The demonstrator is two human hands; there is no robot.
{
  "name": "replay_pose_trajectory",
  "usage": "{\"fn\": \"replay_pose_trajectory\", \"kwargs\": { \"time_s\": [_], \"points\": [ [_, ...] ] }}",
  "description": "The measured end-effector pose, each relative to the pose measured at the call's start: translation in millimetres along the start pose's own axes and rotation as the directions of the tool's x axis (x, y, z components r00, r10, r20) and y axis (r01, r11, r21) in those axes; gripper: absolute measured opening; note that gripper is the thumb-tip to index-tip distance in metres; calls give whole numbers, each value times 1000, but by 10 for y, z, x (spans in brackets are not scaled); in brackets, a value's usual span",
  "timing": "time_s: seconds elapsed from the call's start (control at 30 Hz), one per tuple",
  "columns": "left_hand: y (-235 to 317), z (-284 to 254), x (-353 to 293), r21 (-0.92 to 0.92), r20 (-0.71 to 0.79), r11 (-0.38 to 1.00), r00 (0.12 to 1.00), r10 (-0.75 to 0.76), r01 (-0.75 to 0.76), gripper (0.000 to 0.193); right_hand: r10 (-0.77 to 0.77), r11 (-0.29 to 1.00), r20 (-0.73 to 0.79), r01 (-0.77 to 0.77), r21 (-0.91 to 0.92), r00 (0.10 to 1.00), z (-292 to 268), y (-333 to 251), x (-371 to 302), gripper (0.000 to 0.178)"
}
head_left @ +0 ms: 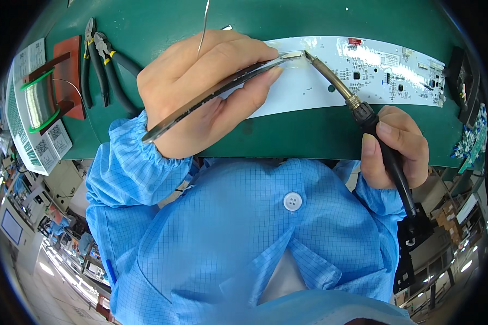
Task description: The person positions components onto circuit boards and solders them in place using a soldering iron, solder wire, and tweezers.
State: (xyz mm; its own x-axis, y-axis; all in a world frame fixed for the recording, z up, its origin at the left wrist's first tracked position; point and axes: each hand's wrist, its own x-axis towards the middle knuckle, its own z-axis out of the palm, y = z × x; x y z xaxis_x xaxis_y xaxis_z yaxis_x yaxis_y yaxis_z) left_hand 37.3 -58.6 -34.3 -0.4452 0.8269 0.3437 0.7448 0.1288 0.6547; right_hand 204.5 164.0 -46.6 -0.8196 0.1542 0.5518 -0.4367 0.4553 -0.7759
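A long white circuit board (287, 97) with small dark chips lies across the green mat. My left hand (181, 76) is closed around dark tweezers (209, 97), their tips over the board's upper middle. At those tips sits a small pale rectangular part (294, 54); whether they grip it is not clear. A thin silvery wire (204, 27) runs up from my left knuckles. My right hand (398, 143) grips the black handle of a soldering iron (333, 78). The iron's tip meets or nearly meets the right end of the pale part.
Left on the green mat (287, 135), a solder spool (39, 103) sits on a red stand (76, 59). Beside it lie cutters (96, 65) and pliers (119, 70) with black handles. A dark block (463, 86) and a tangled blue-green heap (472, 135) are at the right edge.
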Motion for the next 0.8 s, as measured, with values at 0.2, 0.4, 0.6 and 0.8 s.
{"fn": "replay_pose_trajectory", "kwargs": {
  "time_s": [0.2,0.4,0.6,0.8],
  "points": [
    [1,-2,9,4,-3,1000,1000,5,-5,25,-1,1000,-4,1,-2,1000,2,4,-1,28],
    [8,5,13,13,-14,1000,1000,10,-10,25,-3,1000,2,3,-4,1000,-10,3,3,29],
    [-2,-11,12,12,-5,1000,1000,15,-15,25,-15,1000,-10,15,6,1000,10,13,2,28],
    [13,-18,18,16,5,1000,1000,1,-1,26,-16,1000,1,16,3,1000,5,12,5,29]
  ]
}}
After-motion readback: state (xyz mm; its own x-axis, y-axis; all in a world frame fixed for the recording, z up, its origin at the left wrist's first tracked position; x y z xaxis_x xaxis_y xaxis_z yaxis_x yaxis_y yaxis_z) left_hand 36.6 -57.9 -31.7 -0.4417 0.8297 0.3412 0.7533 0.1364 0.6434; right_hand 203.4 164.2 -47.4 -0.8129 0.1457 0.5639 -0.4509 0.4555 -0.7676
